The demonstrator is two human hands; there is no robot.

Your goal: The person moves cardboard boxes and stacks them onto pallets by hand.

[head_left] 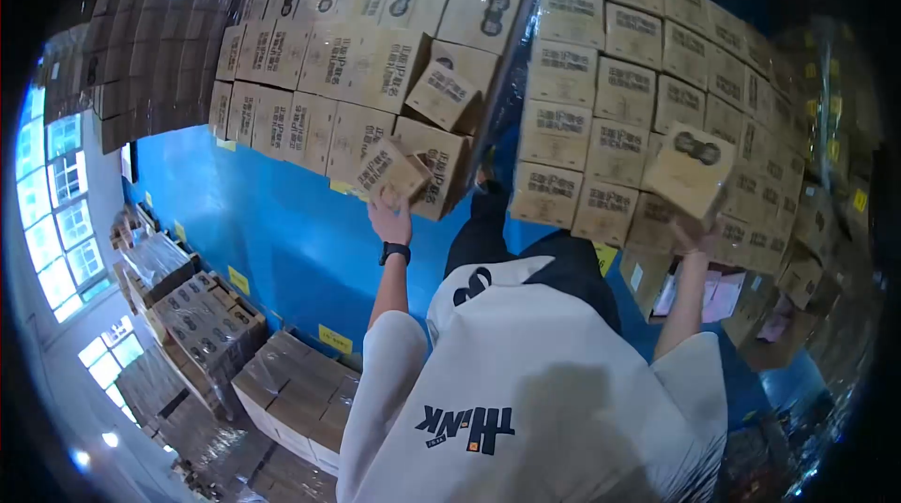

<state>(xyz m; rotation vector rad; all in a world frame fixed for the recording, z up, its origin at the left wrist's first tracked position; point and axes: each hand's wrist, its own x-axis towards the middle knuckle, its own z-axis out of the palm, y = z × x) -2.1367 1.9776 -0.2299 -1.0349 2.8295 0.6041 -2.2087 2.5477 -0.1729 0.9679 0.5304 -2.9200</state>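
My left hand (389,214) grips the near edge of a small printed cardboard box (392,171), tilted against the larger carton (434,165) at the corner of the left stack. Another small box (443,93) rests at a slant in a gap just beyond it. On the other side, my right hand (693,238) holds a cardboard box (693,168) from its near edge. That box has a dark round logo and lies tilted over the right stack of cartons (627,88). My right fingers are partly hidden by it.
A narrow gap separates the right stack from the left stack of cartons (300,128). Open cartons with pink contents (721,295) stand below my right hand. Wrapped pallets of boxes (211,329) line the blue floor (239,212) at left, near windows (61,212).
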